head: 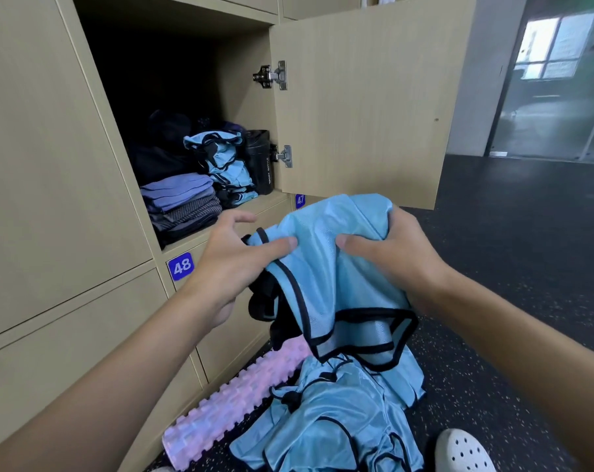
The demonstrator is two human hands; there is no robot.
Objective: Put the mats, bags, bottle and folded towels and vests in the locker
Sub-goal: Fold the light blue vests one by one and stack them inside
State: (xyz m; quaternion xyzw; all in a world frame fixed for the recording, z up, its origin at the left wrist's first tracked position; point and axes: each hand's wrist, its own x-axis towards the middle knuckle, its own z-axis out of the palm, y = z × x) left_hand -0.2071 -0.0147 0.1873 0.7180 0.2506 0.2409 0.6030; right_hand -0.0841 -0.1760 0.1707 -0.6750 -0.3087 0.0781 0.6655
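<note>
Before open locker (200,22), both hands (234,260) gripping blue vest (326,277).

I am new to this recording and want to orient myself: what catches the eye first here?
First, the light blue vest at the centre, held up by the left hand and the right hand. Behind it, the open locker holds folded towels, folded vests and a black bottle. On the floor below lie a pink foam roller and more blue vests.

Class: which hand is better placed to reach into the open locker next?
Probably the left hand: it lies nearer the locker and merely pinches the blue vest, which the right hand grips.
</note>
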